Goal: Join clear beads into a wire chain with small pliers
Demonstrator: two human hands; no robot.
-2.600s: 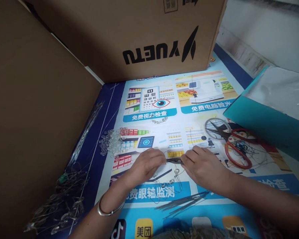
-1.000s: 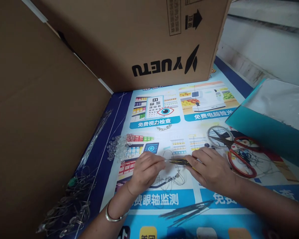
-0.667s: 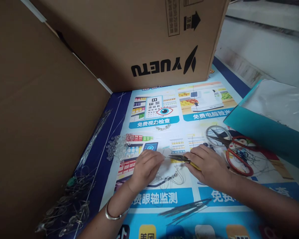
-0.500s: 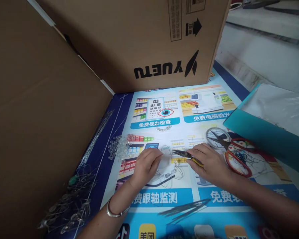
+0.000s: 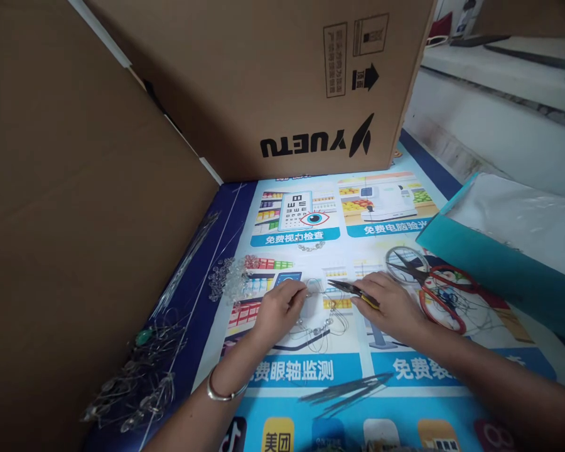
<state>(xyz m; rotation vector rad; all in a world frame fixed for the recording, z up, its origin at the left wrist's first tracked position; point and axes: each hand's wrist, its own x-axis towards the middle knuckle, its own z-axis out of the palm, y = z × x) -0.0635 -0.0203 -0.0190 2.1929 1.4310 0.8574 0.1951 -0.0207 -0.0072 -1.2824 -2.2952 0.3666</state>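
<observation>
My left hand [image 5: 282, 307] is closed in a pinch on a thin wire [image 5: 315, 292], which reaches out toward the right. From near these fingers a strand of clear beads [image 5: 320, 330] with loose wire loops curves across the printed sheet. My right hand [image 5: 390, 306] grips needle-nose pliers [image 5: 351, 289] with dark jaws and yellow-and-black handles. The plier tips point left, a small gap from the left fingertips. Whether the jaws touch the wire is too fine to tell.
Clear beads [image 5: 228, 279] lie left. Red-handled scissors [image 5: 445, 282] overlap a wire coil [image 5: 405, 263] beside a teal box [image 5: 494, 251]. Cut wires [image 5: 348, 392] lie in front, tangled beaded wires [image 5: 136, 383] lower left. Cardboard [image 5: 311, 81] walls the back and left.
The camera view has tilted up slightly, so the scene sits a little differently. Both hands keep nearly the same pose, with the pliers still beside the left fingers.
</observation>
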